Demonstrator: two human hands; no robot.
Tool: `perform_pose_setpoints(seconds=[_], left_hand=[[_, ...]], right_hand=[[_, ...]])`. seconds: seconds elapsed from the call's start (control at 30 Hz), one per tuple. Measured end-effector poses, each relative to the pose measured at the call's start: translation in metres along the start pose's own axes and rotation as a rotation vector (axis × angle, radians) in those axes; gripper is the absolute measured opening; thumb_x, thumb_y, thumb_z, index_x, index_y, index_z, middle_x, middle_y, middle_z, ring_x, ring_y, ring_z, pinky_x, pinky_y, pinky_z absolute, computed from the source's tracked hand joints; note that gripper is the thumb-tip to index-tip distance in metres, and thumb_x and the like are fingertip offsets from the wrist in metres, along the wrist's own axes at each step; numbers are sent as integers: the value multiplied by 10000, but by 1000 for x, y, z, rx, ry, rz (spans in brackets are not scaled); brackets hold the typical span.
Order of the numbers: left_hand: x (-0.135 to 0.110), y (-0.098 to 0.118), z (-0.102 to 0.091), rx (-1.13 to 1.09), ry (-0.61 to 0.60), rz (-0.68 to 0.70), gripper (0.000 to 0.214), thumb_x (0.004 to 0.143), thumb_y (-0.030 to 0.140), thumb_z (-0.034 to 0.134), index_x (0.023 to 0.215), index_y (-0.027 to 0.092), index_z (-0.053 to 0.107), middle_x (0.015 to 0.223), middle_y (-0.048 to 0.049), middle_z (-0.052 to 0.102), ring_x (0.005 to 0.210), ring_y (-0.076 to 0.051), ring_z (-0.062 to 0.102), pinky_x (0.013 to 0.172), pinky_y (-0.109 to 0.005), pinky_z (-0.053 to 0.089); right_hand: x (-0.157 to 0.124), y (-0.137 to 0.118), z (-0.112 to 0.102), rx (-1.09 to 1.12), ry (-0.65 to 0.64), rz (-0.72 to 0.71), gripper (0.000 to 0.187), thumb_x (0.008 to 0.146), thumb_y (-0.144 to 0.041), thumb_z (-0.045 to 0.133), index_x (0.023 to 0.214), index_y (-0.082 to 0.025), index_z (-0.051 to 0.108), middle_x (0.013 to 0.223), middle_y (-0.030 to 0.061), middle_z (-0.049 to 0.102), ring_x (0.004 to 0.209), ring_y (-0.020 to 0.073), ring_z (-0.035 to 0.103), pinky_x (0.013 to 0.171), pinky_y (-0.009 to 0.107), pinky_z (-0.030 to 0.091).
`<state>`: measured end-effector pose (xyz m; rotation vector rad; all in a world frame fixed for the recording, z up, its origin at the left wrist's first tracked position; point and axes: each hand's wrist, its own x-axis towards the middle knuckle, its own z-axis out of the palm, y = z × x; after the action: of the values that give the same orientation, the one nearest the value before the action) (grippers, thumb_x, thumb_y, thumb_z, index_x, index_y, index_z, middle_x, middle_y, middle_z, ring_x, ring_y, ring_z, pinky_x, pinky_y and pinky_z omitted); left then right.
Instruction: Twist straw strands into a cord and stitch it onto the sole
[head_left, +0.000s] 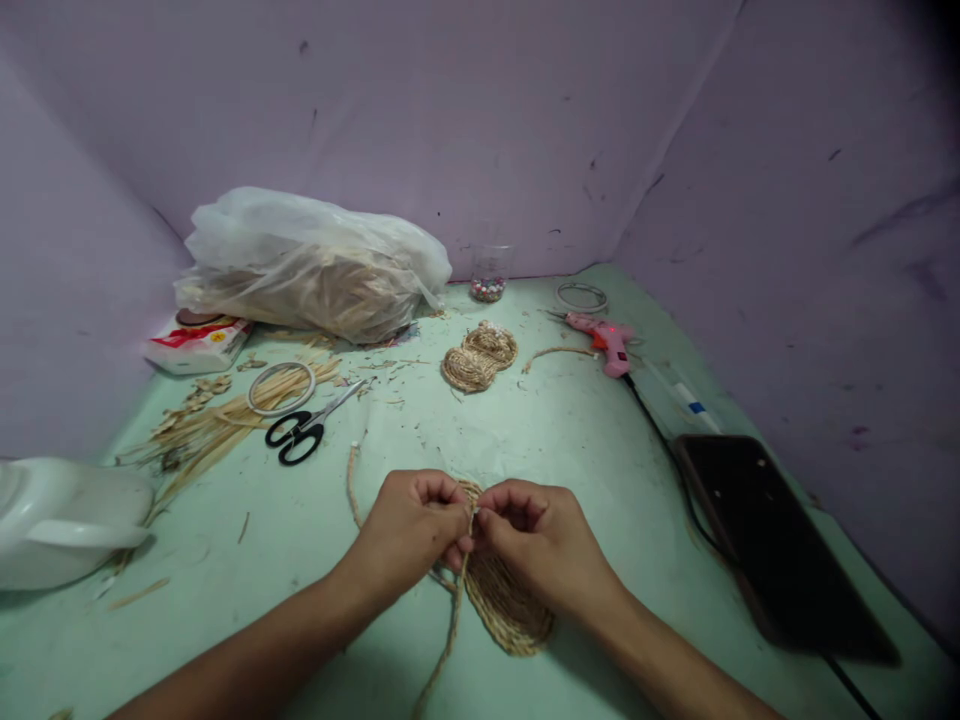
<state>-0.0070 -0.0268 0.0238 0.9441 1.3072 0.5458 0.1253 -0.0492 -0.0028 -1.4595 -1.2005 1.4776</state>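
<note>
A flat, oval piece of coiled straw cord [517,615], shaped like a small sole, lies under my hands at the front of the table. My left hand [420,525] is closed, pinching a twisted straw cord [452,640] by the piece's left edge. From there the cord trails down toward the front. My right hand [551,545] is pinched too, its fingertips meeting the left ones at a tiny white bit [475,510] too small to name. Part of the woven piece is hidden beneath the right hand. Another stretch of cord curves out left of my left hand.
Black-handled scissors [300,432], a tape roll [281,389] and straw strips [202,430] lie left. Farther back are a plastic bag [315,265], two small woven pieces [480,357] and a bead cup [489,278]. A pink glue gun [609,340] and dark tablet-like slab [780,545] lie right.
</note>
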Motion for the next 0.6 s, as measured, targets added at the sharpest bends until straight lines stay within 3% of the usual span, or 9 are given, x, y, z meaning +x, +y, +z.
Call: perform_pose_setpoints(seconds=[0.2, 0.37, 0.47, 0.6], left_hand=[[7, -8, -3, -167, -70, 21, 53, 606, 158, 519, 571, 122, 505, 391, 5, 532, 311, -65, 432, 329, -161, 337], [11, -10, -8, -300, -156, 42, 147, 676, 250, 500, 759, 132, 531, 590, -19, 594, 376, -105, 515, 283, -159, 303], [9, -9, -8, -211, -176, 78, 192, 685, 282, 531, 795, 124, 541, 591, -22, 590, 354, -78, 475, 281, -145, 239], [5, -8, -5, -93, -144, 95, 213, 580, 236, 673, 683, 111, 535, 525, 4, 555, 376, -34, 401, 349, -149, 262]], right_hand=[[2, -6, -1, 98, 35, 76, 84, 641, -203, 569, 607, -126, 573, 504, 5, 583, 454, 87, 508, 453, 203, 399], [5, -11, -2, 253, 63, 150, 89, 616, -205, 599, 600, -127, 561, 478, 11, 596, 440, 102, 545, 480, 228, 455], [6, -12, -4, 301, 59, 175, 95, 604, -205, 616, 594, -125, 565, 464, 3, 592, 433, 98, 551, 481, 228, 474], [6, -14, -4, 328, 51, 198, 122, 588, -217, 638, 593, -118, 567, 460, -2, 589, 400, 82, 534, 451, 213, 470]])
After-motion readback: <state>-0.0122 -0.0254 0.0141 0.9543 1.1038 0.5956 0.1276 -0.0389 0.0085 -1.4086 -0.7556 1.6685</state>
